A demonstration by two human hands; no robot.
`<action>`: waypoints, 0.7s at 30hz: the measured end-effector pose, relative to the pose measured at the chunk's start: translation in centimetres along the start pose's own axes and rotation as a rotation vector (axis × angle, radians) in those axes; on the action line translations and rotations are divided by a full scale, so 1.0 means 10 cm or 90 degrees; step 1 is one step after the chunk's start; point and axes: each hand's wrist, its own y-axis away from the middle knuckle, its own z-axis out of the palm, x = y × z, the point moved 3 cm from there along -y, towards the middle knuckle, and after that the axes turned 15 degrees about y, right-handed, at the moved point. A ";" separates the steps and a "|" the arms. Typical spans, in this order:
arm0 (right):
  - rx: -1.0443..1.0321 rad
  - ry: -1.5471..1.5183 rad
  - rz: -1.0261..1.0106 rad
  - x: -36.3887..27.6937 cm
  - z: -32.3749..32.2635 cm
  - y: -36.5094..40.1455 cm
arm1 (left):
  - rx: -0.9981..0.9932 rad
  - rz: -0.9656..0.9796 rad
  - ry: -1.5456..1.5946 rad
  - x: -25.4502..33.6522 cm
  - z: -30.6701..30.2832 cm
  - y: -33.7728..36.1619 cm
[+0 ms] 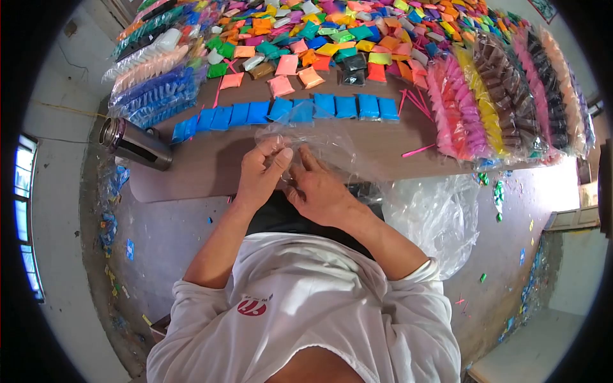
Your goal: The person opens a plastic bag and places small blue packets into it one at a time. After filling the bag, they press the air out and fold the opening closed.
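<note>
A thin clear plastic bag (335, 148) is held over the front of the table, its film spreading out to the right. My left hand (263, 167) pinches the bag's edge between thumb and fingers. Close beside it, my right hand (322, 195) has its fingers curled at the bag's near edge, and some fingertips are hidden by the film. Just beyond both hands runs a row of blue packets (258, 113) lying side by side; the bag overlaps a few of them.
A heap of small coloured packets (313, 38) covers the back of the table (191, 172). Filled bags (156, 89) stack at the left, more filled bags (504, 102) at the right. A metal flask (137, 143) lies near the left edge. Clear plastic (434, 217) hangs below, right.
</note>
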 end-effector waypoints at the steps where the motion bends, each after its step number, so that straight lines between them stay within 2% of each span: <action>1: -0.086 -0.022 0.010 -0.02 -0.06 -0.03 | 0.009 -0.014 0.009 0.02 0.01 0.01; 3: -0.257 -0.064 0.028 -0.07 -0.24 -0.07 | 0.020 -0.013 0.038 0.06 0.01 0.02; 6: -0.228 -0.087 0.081 -0.02 -0.26 0.02 | 0.030 -0.018 0.024 0.07 -0.06 0.02; 9: -0.220 -0.077 0.016 0.17 -0.30 0.05 | 0.034 -0.023 -0.007 0.09 -0.11 0.04; 13: -0.249 -0.343 0.170 0.25 -0.37 0.05 | 0.045 -0.033 0.032 0.19 0.02 0.06; 15: -0.254 -0.518 0.282 0.33 -0.15 -0.02 | 0.056 -0.045 -0.058 0.23 0.02 0.06; 17: -0.267 -0.474 0.241 0.27 -0.05 -0.12 | 0.058 -0.012 -0.096 0.21 0.09 0.04; 18: -0.231 -0.358 0.190 0.27 -0.03 -0.17 | 0.068 0.027 -0.092 0.18 0.11 0.04; 19: -0.155 -0.412 0.141 0.30 0.19 -0.15 | 0.056 0.029 -0.085 0.15 0.09 0.04; 21: -0.026 -0.238 0.066 0.24 0.23 -0.13 | 0.043 0.009 -0.104 0.10 0.04 0.06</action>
